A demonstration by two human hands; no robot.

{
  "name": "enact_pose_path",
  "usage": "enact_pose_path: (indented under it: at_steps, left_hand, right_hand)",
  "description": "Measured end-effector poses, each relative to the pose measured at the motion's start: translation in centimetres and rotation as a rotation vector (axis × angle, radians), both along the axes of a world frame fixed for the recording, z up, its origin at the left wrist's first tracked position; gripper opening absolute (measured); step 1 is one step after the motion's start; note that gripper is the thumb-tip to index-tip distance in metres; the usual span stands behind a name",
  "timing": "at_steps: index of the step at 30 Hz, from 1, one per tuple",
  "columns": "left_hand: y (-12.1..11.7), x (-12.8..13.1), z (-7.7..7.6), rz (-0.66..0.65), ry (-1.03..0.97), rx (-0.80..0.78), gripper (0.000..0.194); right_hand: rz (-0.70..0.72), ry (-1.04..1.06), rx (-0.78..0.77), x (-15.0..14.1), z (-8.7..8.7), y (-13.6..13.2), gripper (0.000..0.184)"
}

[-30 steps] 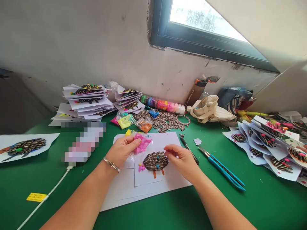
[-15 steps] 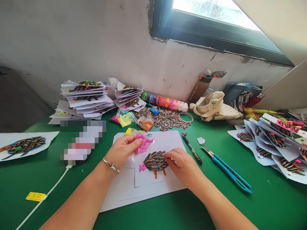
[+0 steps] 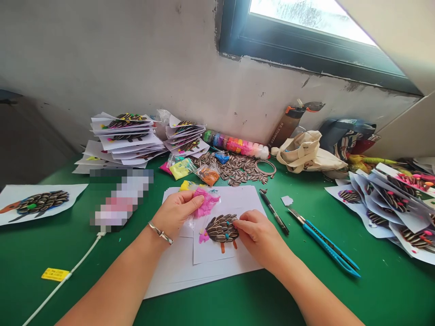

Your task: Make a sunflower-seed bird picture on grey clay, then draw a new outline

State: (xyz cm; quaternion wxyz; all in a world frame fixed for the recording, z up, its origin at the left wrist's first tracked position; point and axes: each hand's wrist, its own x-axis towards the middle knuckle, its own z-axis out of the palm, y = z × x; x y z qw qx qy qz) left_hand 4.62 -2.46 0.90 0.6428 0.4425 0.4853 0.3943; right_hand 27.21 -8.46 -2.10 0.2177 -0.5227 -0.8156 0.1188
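Note:
My left hand [image 3: 180,212], closed, grips a lump of pink modelling clay [image 3: 205,203] in its clear plastic wrapper above the paper. Below it lies a small white card [image 3: 207,256] bearing a hedgehog shape made of striped sunflower seeds [image 3: 221,227]. The hedgehog has a pink head [image 3: 204,236], orange feet and small blue dots. With fingertips pinched together, my right hand [image 3: 256,231] touches the right edge of the seeds. Whatever is between those fingertips is hidden. The card rests on larger white sheets [image 3: 176,278].
Loose seeds [image 3: 238,167] and bagged clay [image 3: 181,169] lie behind the sheets. To the right are a black pen [image 3: 274,212] and blue tweezers [image 3: 326,242]. Stacks of finished seed pictures [image 3: 127,136] stand at back left, more [image 3: 384,206] at right. A white cable [image 3: 79,258] crosses the left.
The view has shifted slightly, so everything sits a little further right. My right fingertips stay at the seeds' right edge, and my left hand still holds the pink clay.

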Motion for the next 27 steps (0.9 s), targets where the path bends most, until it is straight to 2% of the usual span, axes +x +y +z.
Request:
enact_pose_path:
  at_steps: [7, 17, 22, 27]
  left_hand:
    - [0.0, -0.1, -0.1, 0.013, -0.023, -0.010, 0.042]
    - [0.0, 0.0, -0.1, 0.014, -0.025, -0.009, 0.040]
    - [0.0, -0.2, -0.1, 0.015, -0.025, -0.024, 0.041]
    - [0.2, -0.5, -0.1, 0.020, -0.047, -0.021, 0.039]
  right_hand:
    - [-0.022, 0.088, -0.010, 0.7, 0.0, -0.1, 0.035]
    - [0.001, 0.071, -0.065, 0.6, 0.3, -0.2, 0.034]
    - [-0.145, 0.067, -0.095, 1.9, 0.3, 0.4, 0.033]
    - [-0.340, -0.103, -0.087, 3.9, 0.0, 1.1, 0.031]
